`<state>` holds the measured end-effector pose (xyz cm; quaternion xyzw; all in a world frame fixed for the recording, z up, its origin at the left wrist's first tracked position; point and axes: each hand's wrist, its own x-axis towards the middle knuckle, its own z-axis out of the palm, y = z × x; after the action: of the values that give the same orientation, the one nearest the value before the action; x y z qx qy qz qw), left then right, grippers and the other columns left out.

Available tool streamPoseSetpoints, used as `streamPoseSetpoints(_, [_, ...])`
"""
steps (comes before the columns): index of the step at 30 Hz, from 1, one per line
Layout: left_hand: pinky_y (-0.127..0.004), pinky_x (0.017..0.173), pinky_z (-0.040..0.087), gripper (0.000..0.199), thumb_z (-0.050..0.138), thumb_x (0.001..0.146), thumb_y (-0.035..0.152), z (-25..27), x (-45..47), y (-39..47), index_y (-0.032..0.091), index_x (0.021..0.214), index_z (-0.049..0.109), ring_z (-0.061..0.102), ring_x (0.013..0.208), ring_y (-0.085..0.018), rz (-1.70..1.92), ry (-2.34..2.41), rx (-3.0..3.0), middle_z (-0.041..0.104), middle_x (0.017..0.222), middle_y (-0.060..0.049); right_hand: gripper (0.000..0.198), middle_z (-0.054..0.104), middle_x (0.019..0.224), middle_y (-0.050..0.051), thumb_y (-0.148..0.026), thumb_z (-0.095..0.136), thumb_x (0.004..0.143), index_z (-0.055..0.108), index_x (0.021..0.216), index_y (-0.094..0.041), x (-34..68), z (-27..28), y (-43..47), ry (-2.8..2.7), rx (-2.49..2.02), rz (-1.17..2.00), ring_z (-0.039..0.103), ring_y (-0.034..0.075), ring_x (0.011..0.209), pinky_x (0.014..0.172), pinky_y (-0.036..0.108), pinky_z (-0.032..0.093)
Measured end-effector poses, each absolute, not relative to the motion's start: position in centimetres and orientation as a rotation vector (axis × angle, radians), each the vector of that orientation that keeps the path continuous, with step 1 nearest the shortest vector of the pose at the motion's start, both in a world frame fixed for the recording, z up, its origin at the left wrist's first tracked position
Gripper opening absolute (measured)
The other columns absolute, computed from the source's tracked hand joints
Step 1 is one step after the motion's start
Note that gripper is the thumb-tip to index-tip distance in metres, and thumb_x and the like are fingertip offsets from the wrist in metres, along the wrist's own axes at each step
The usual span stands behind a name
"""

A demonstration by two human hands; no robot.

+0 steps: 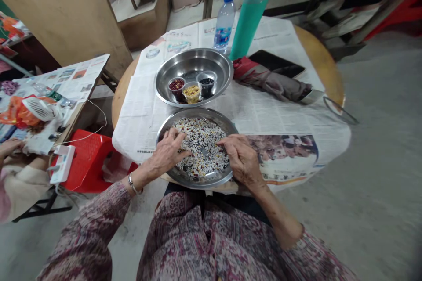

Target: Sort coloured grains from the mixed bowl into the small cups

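Observation:
Close in front of me, a shallow steel basin (201, 181) holds a thin spread of white grains (198, 134) mixed with red, yellow and dark ones. My left hand (169, 151) reaches over its left side, fingers apart and thumb stretched toward the grains. At the right side, my right hand (242, 158) has its fingers drawn together, with the fingertips at the grains; what they pinch is too small to see. Beyond stands a larger steel basin (189, 61). Inside it are clear cups of dark red beans (176, 85), yellow kernels (191, 91) and black beans (207, 84).
Newspaper (273, 118) covers the round table. Behind the basins stand a water bottle (224, 26) and a tall green bottle (252, 13). A folded umbrella (273, 81) and a dark tablet (278, 63) lie right. Left are a red stool (87, 162), a power strip (62, 164) and another person's hand (11, 147).

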<state>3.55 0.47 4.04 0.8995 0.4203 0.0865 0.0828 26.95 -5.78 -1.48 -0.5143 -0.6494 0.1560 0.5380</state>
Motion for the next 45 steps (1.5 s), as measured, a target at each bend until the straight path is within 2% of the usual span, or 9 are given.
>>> streamPoseSetpoints(3, [-0.036, 0.089, 0.055, 0.017, 0.055, 0.095, 0.02, 3.5, 5.1, -0.5, 0.018, 0.112, 0.058, 0.058, 0.097, -0.019, 0.193, 1.105, 2.627, 0.055, 0.108, -0.007, 0.028, 0.071, 0.086, 0.005, -0.024, 0.043, 0.099, 0.068, 0.089, -0.022, 26.9, -1.5, -5.8, -1.546, -1.224, 0.365, 0.059, 0.022, 0.094, 0.089, 0.039, 0.048])
streamPoseSetpoints(6, [-0.031, 0.084, 0.054, 0.025, 0.043, 0.096, 0.009, 3.3, 7.1, -0.3, 0.018, 0.112, 0.059, 0.059, 0.089, -0.016, 0.143, 0.919, 2.624, 0.058, 0.1, -0.004, 0.028, 0.071, 0.085, 0.005, -0.024, 0.043, 0.099, 0.068, 0.089, -0.022, 26.9, -1.5, -5.8, -1.544, -1.225, 0.355, 0.059, 0.022, 0.093, 0.087, 0.038, 0.048])
streamPoseSetpoints(11, [-0.041, 0.101, 0.048, 0.025, 0.05, 0.098, 0.021, 4.5, 8.6, 1.5, 0.019, 0.122, 0.058, 0.052, 0.116, -0.023, 0.298, 0.996, 2.739, 0.057, 0.124, -0.009, 0.029, 0.071, 0.085, 0.005, -0.025, 0.043, 0.099, 0.069, 0.088, -0.023, 26.9, -1.5, -5.8, -1.539, -1.222, 0.351, 0.059, 0.022, 0.093, 0.088, 0.039, 0.048])
streamPoseSetpoints(16, [-0.055, 0.099, 0.047, 0.079, 0.082, 0.07, 0.056, 5.1, 7.4, 2.0, 0.023, 0.135, 0.052, 0.044, 0.125, -0.038, 0.108, 1.244, 2.693, 0.044, 0.141, -0.015, 0.029, 0.071, 0.084, 0.005, -0.027, 0.043, 0.099, 0.068, 0.086, -0.022, 26.9, -1.3, -5.7, -1.538, -1.234, 0.374, 0.059, 0.022, 0.092, 0.088, 0.04, 0.048])
streamPoseSetpoints(21, [-0.039, 0.094, 0.051, 0.025, 0.059, 0.089, 0.014, 3.6, 7.8, 1.4, 0.019, 0.113, 0.064, 0.059, 0.103, -0.022, 0.104, 1.034, 2.539, 0.059, 0.109, -0.008, 0.028, 0.07, 0.084, 0.005, -0.027, 0.043, 0.099, 0.068, 0.085, -0.023, 26.9, -1.2, -5.8, -1.529, -1.241, 0.376, 0.059, 0.022, 0.092, 0.087, 0.039, 0.048])
streamPoseSetpoints(27, [-0.032, 0.09, 0.052, 0.018, 0.054, 0.09, 0.008, 4.4, 7.6, -0.5, 0.016, 0.098, 0.068, 0.063, 0.088, -0.016, 0.131, 0.834, 2.423, 0.066, 0.094, -0.004, 0.03, 0.07, 0.083, 0.005, -0.028, 0.042, 0.099, 0.067, 0.084, -0.023, 26.9, -1.3, -5.8, -1.533, -1.244, 0.371, 0.059, 0.022, 0.092, 0.087, 0.039, 0.047])
streamPoseSetpoints(35, [-0.031, 0.103, 0.048, 0.035, 0.043, 0.093, 0.001, 5.6, 6.2, -3.2, 0.02, 0.119, 0.059, 0.057, 0.116, -0.017, 0.005, 0.437, 2.551, 0.061, 0.124, -0.007, 0.031, 0.07, 0.082, 0.006, -0.03, 0.042, 0.099, 0.068, 0.084, -0.023, 26.9, -1.1, -5.8, -1.524, -1.261, 0.389, 0.059, 0.022, 0.089, 0.085, 0.04, 0.048])
streamPoseSetpoints(42, [-0.05, 0.099, 0.05, 0.048, 0.07, 0.084, 0.024, 4.8, 7.6, -0.1, 0.017, 0.128, 0.053, 0.049, 0.118, -0.031, 0.095, 0.975, 2.643, 0.05, 0.129, -0.014, 0.031, 0.07, 0.082, 0.006, -0.03, 0.042, 0.099, 0.068, 0.083, -0.023, 27.0, -1.0, -5.8, -1.528, -1.268, 0.394, 0.059, 0.022, 0.09, 0.085, 0.04, 0.048])
streamPoseSetpoints(45, [-0.045, 0.095, 0.052, 0.039, 0.066, 0.086, 0.02, 4.2, 8.1, 1.2, 0.019, 0.124, 0.059, 0.057, 0.107, -0.026, 0.061, 0.982, 2.568, 0.056, 0.119, -0.011, 0.031, 0.069, 0.082, 0.006, -0.03, 0.042, 0.099, 0.068, 0.083, -0.023, 26.9, -0.9, -5.8, -1.526, -1.262, 0.392, 0.059, 0.022, 0.091, 0.085, 0.04, 0.048])
